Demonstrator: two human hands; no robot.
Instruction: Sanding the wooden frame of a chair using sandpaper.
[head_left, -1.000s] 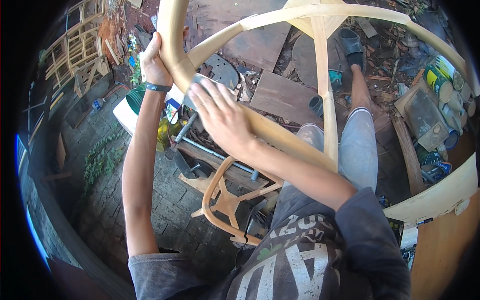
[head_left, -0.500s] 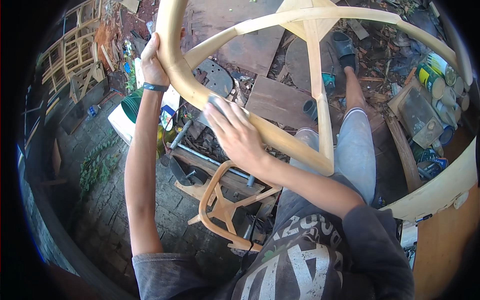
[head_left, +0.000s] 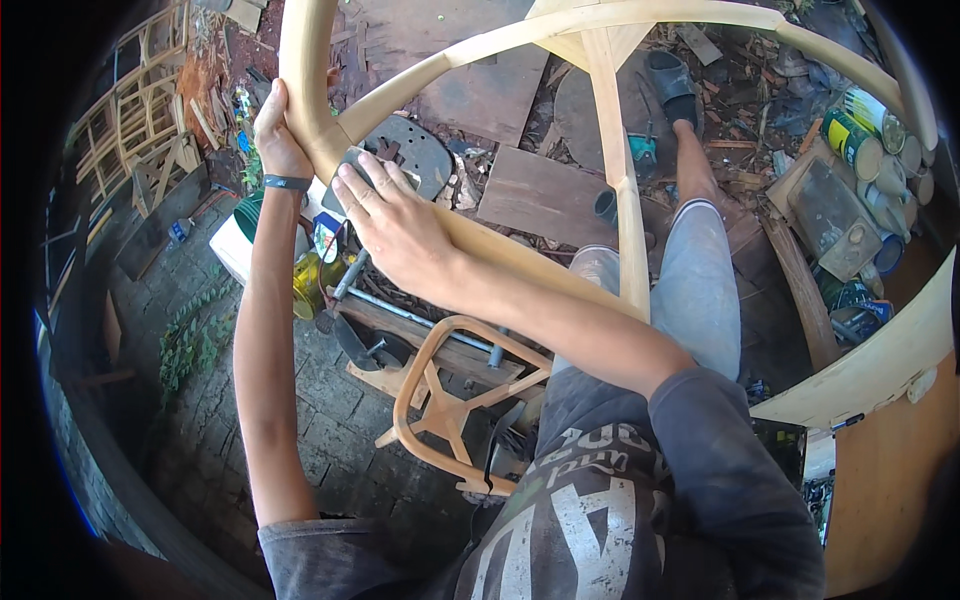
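Observation:
A pale bare-wood chair frame (head_left: 620,160) with curved rails is held up in front of me, its long rail running from upper left to lower right. My left hand (head_left: 275,130) grips the curved upright at the far left; a dark band circles that wrist. My right hand (head_left: 385,215) lies flat on the rail and presses a grey piece of sandpaper (head_left: 352,165) against the wood near the bend. My legs in light jeans (head_left: 690,290) show below the frame.
A second small wooden chair frame (head_left: 440,400) lies on the paved ground beneath. A yellow bottle (head_left: 308,285), a white box (head_left: 235,250), metal tools, wood boards (head_left: 540,195), paint cans (head_left: 860,130) at right and stacked chair frames (head_left: 130,120) at left surround me.
My right hand has slid up and to the left along the rail with the sandpaper, toward the bend. My left hand keeps its grip on the upright.

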